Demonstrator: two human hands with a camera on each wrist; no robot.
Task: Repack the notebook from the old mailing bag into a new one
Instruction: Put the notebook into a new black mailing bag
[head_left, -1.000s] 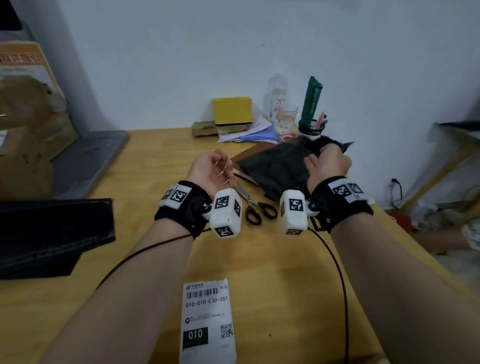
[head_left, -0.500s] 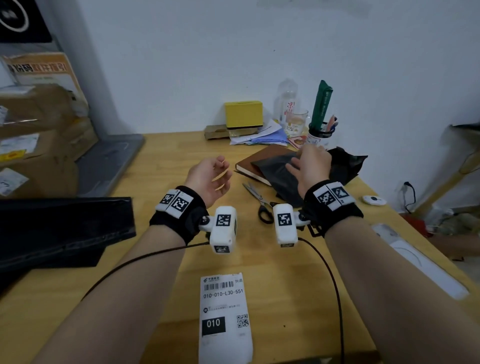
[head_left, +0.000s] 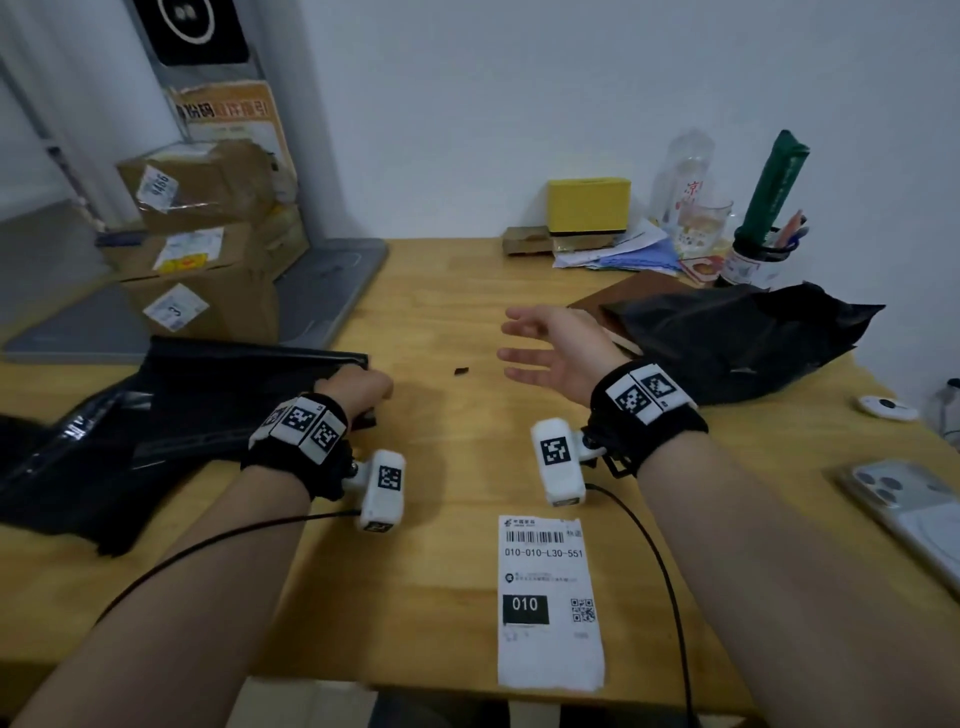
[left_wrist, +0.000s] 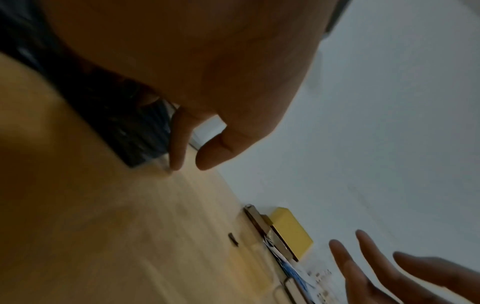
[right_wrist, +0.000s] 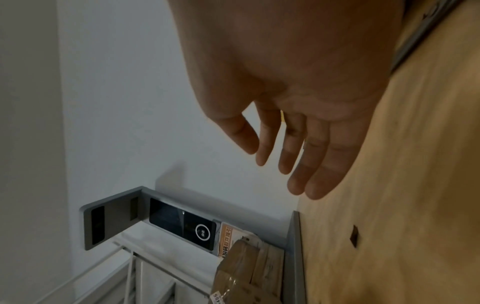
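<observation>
Left hand (head_left: 358, 389) lies knuckles-up on the near right corner of the flat black new mailing bag (head_left: 208, 415) at table (head_left: 441, 467) left; fingers curl onto the bag's edge, grasp unclear. Right hand (head_left: 550, 353) hovers mid-table, palm leftward, fingers spread and relaxed, holding nothing. Bare wood between hands. Far right: crumpled old mailing bag (head_left: 727, 338) covering the brown notebook (head_left: 634, 291).

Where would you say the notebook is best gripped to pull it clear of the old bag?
Probably by the bare brown corner of the notebook, coming from the left with the open right hand. The old bag drapes over its right part, leaving only that side showing.
</observation>
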